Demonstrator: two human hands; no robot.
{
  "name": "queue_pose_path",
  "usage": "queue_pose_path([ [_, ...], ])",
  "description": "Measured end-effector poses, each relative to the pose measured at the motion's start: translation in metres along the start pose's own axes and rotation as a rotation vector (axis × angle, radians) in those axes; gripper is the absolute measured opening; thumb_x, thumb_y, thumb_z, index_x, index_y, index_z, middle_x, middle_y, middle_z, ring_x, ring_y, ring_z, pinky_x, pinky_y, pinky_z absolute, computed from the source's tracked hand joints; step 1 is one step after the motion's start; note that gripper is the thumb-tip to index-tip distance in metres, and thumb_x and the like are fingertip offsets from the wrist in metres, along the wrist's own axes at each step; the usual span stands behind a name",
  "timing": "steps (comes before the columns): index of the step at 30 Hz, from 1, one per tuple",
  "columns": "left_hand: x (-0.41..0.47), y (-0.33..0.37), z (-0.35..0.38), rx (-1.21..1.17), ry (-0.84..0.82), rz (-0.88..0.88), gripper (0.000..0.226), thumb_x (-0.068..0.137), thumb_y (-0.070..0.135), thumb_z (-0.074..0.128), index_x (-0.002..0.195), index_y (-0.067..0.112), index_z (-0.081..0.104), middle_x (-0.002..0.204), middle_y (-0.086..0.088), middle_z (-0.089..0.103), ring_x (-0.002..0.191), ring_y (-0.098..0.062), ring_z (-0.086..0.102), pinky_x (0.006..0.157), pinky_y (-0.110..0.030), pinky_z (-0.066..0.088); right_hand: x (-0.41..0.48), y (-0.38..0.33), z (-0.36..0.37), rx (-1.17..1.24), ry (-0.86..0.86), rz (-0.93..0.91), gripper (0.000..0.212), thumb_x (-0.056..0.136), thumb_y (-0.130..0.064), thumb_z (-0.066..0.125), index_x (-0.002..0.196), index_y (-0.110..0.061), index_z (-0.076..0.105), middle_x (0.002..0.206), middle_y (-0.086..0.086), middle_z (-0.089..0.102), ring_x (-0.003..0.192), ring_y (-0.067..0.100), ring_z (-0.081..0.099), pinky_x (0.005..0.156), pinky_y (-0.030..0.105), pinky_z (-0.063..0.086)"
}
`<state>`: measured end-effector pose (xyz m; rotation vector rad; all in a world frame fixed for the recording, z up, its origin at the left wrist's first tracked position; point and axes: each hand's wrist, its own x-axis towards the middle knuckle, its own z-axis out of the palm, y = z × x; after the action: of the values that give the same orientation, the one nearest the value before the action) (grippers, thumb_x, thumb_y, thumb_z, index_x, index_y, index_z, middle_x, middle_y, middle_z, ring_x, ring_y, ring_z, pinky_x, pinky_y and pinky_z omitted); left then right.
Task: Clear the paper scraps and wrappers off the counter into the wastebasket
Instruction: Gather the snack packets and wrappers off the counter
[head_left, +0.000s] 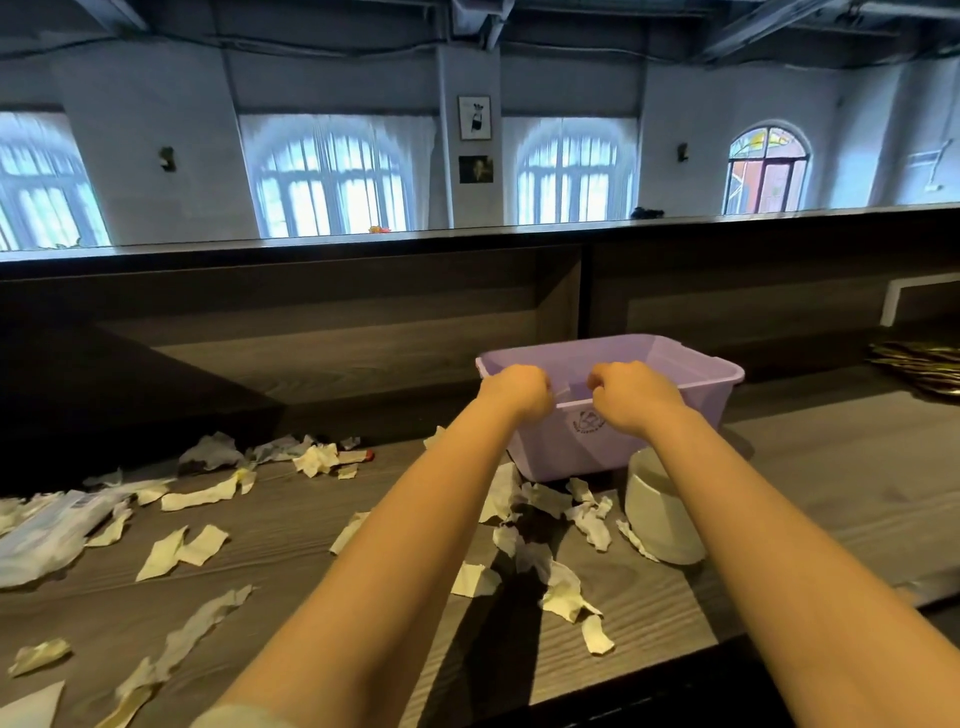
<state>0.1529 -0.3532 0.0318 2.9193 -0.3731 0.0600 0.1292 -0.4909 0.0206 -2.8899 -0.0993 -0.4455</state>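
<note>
A lilac plastic wastebasket (696, 395) stands on the grey wood-grain counter (291, 525), right of centre. My left hand (517, 389) and my right hand (631, 395) are both closed on its near rim, side by side. The inside of the bin looks bare from here. Torn paper scraps (550, 525) lie heaped just in front of the bin, between my forearms. More scraps (197, 496) are strewn over the left half of the counter, and a clear plastic wrapper (49, 530) lies at the far left.
A white bowl (660, 512) sits on the counter just below the bin, partly behind my right forearm. A raised dark ledge (311, 291) runs along the back. Dark flat items (919, 364) are stacked at the far right. The counter's front edge runs below my right arm.
</note>
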Motion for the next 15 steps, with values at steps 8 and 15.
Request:
queue_pose_path([
  [8,-0.030,-0.044,-0.021,-0.174,0.223,-0.033,0.027,0.097,0.029,0.044,0.111,0.014,0.060,0.101,-0.005,0.062,0.091,-0.020,0.061,0.079,-0.033,0.050,-0.003,-0.019,-0.005,0.097,0.073,-0.024,0.032,0.096,-0.021,0.042,0.125,-0.016,0.053,0.119,0.012,0.061,0.103,0.031,0.057,0.086,0.041,0.050],
  [15,-0.082,-0.116,-0.036,-0.051,0.255,-0.159,0.028,0.095,0.031,0.047,0.115,0.016,0.059,0.106,-0.004,0.063,0.095,-0.019,0.059,0.083,-0.033,0.051,-0.013,-0.091,-0.008,0.015,0.093,-0.234,0.031,0.095,-0.021,0.043,0.124,-0.015,0.052,0.120,0.010,0.060,0.104,0.028,0.057,0.085,0.040,0.050],
])
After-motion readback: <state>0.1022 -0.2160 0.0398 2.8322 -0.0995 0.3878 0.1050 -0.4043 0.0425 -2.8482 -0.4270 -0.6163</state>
